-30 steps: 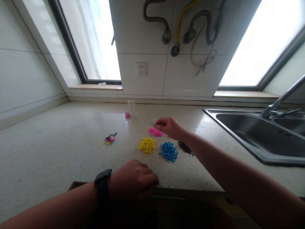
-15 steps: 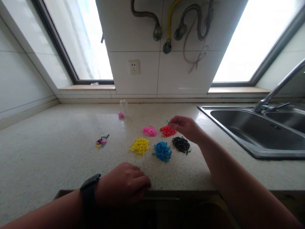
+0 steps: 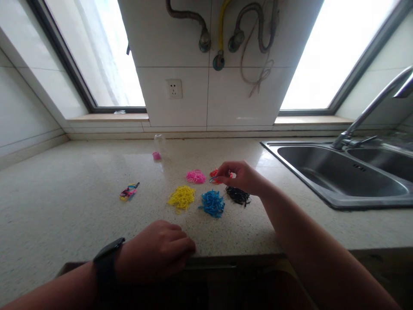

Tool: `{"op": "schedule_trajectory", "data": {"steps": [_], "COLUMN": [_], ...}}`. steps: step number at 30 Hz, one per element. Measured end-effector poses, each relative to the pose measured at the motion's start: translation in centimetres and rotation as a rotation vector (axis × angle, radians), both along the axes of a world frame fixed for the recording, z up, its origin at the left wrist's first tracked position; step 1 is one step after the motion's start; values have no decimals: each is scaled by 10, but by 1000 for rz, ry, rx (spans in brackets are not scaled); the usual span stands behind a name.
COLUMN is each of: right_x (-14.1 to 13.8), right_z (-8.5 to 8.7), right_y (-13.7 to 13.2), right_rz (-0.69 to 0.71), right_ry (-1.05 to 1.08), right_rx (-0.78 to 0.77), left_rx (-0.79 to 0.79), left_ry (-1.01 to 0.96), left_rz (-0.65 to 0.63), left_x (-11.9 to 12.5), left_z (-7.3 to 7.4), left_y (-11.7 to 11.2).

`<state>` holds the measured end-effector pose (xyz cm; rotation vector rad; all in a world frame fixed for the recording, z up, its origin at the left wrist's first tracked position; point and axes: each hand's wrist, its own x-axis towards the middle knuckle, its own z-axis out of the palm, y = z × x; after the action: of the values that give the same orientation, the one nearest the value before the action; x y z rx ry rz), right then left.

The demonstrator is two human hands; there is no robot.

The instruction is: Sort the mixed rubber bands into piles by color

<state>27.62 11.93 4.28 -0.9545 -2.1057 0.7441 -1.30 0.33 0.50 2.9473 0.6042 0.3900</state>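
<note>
Small piles of rubber bands lie on the speckled counter [image 3: 64, 206]: pink [image 3: 195, 176], yellow [image 3: 181, 197], blue [image 3: 212, 203], black [image 3: 238, 196], and a red pile [image 3: 214, 174] partly hidden by my right hand [image 3: 238, 176]. That hand hovers over the red pile, its fingers pinched on a thin blue hook-like tool. My left hand [image 3: 155, 252], with a black watch on the wrist, rests curled on the counter's front edge; what its fingers hold, if anything, is hidden.
A multicoloured band bundle [image 3: 128, 191] lies to the left. A small pink item [image 3: 156, 155] and a clear bottle [image 3: 158, 141] sit farther back. A steel sink [image 3: 338, 174] with a tap [image 3: 364, 118] is on the right. Wall socket and hoses hang behind.
My right hand went from the pink pile rightward to the red pile, then came back a little and lower over it. The view shifted left and down. My left hand stayed put.
</note>
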Motion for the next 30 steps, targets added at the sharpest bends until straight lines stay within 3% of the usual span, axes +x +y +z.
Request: {"op": "schedule_trajectory", "data": {"steps": [13,22,30], "right_x": [-1,-8,-17], "right_z": [-1,2,-4], "right_y": [-2,-4,-7], "right_rz": [47,291,360], "right_ry": [-46,-276,-358], "right_rx": [0,55,142], "left_rx": [3,-16,-4], "left_ry": [-5,20,21], "left_rz": [-6,1,3], "left_x": [-1,-2,-2], "left_z": [0,-3,-2], "left_y": [1,1,1]}}
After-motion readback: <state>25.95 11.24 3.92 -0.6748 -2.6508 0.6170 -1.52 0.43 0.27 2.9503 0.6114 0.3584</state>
